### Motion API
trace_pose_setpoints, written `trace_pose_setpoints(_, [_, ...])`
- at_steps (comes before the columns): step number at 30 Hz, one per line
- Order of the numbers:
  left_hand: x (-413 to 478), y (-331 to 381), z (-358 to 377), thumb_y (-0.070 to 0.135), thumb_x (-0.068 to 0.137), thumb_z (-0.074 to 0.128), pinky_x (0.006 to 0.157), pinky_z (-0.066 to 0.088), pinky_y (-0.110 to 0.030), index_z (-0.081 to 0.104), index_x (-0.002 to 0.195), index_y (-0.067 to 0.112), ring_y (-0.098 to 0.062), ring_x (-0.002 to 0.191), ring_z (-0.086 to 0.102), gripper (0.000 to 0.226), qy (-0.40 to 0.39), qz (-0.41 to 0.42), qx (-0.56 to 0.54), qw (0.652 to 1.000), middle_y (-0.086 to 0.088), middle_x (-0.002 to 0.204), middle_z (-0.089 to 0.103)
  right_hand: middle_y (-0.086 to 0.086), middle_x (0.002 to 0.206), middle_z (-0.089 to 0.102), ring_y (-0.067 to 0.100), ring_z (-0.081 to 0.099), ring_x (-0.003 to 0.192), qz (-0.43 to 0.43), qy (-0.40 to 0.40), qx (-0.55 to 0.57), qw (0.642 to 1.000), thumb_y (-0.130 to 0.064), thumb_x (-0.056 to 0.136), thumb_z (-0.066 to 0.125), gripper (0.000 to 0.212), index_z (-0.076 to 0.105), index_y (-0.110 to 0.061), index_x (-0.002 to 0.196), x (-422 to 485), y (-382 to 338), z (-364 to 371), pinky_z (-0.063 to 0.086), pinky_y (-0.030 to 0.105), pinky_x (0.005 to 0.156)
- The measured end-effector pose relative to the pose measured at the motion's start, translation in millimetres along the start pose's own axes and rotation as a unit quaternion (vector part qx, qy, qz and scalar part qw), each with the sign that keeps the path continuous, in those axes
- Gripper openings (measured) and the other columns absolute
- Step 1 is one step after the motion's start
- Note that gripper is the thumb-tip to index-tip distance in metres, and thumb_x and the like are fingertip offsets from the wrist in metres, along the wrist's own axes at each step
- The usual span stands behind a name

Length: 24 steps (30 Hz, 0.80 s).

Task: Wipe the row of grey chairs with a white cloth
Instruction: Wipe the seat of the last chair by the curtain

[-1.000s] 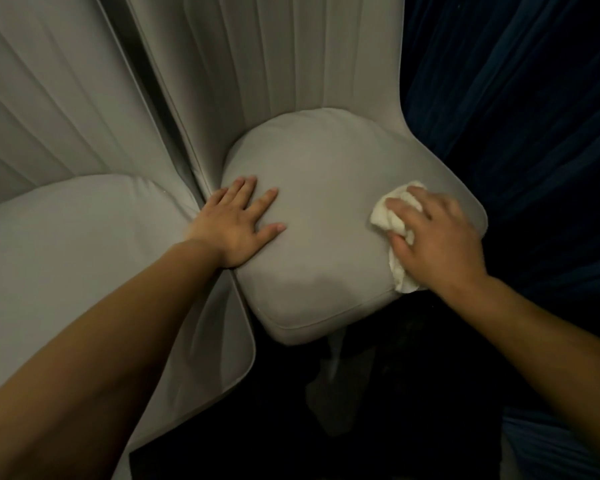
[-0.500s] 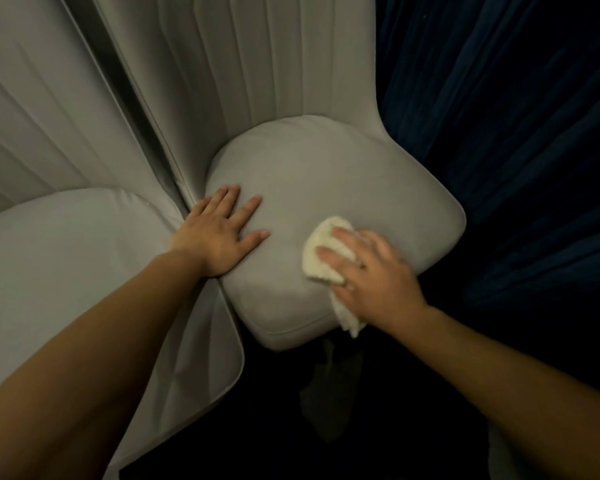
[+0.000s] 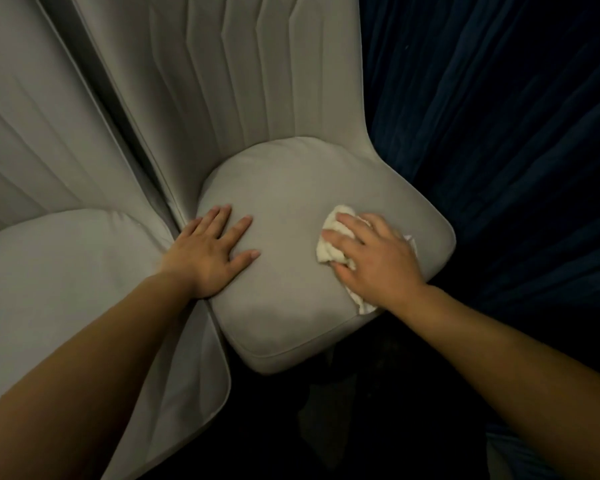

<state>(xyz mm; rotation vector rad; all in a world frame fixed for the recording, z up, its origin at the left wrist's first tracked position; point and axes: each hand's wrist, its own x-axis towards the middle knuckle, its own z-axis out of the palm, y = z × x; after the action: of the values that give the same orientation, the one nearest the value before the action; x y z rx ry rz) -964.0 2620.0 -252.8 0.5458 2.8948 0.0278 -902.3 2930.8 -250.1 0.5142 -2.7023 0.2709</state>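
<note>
A grey padded chair (image 3: 291, 188) fills the middle of the head view, its ribbed back rising behind the seat cushion. My left hand (image 3: 212, 252) lies flat on the left side of that cushion, fingers spread. On the right side of the seat my right hand (image 3: 374, 258) presses a crumpled white cloth (image 3: 331, 237) onto the cushion with straight fingers. Most of the cloth is hidden under the hand; a corner hangs over the front edge. A second grey chair (image 3: 49, 271) stands close on the left.
A dark blue pleated curtain (image 3: 499, 133) hangs right of the chair. A narrow gap (image 3: 125, 133) separates the two chair backs. The floor (image 3: 326, 427) below the seats is dark, with a chair leg faintly visible.
My right hand slid the cloth left toward the seat's middle front, then back right and farther up the cushion. My left hand stayed flat in place.
</note>
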Motion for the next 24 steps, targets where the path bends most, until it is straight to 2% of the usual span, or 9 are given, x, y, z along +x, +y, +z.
trace_pose_setpoints(5, [1.9,-1.3,3.3,0.086,0.082,-0.005,0.126,-0.002,-0.036,-0.005,0.159,0.046,-0.015,0.156,-0.009,0.087,0.007,-0.001,-0.005,1.000,-0.001,0.171,-0.007,-0.002,0.140,0.054,0.029,0.050,0.120,0.039,-0.029,-0.003,0.999,-0.054,0.086,0.059,0.049,0.061,-0.034,0.131,32.5,40.2,7.5,0.053,0.044,0.088])
trace_pose_setpoints(9, [2.4,-0.8,2.1,0.086,0.081,-0.005,0.125,-0.005,-0.034,-0.005,0.159,0.047,-0.015,0.156,-0.010,0.087,0.009,-0.004,-0.013,1.000,0.000,0.170,-0.008,-0.002,0.142,0.053,0.029,0.048,0.124,0.072,-0.055,-0.014,0.996,-0.048,0.087,0.065,0.052,0.057,-0.032,0.136,72.1,54.4,15.6,0.049,0.043,0.091])
trace_pose_setpoints(19, [0.9,-2.1,3.6,0.085,0.082,-0.005,0.125,-0.006,-0.034,-0.007,0.157,0.050,-0.014,0.155,-0.012,0.083,0.020,-0.005,-0.015,1.000,0.001,0.169,-0.011,-0.004,0.147,0.047,0.030,0.044,0.123,0.091,-0.116,-0.005,0.989,-0.049,0.093,0.053,0.054,0.045,-0.037,0.145,172.9,53.9,49.1,0.041,0.038,0.093])
trace_pose_setpoints(24, [1.9,0.6,0.6,0.084,0.086,-0.001,0.125,-0.009,-0.034,-0.014,0.156,0.049,-0.014,0.155,-0.016,0.079,-0.020,-0.024,-0.009,0.999,0.003,0.168,-0.017,0.001,0.134,0.055,0.034,0.048,0.117,0.098,-0.168,-0.007,0.981,-0.053,0.091,0.055,0.048,0.054,-0.035,0.135,203.6,48.7,54.3,0.042,0.039,0.090])
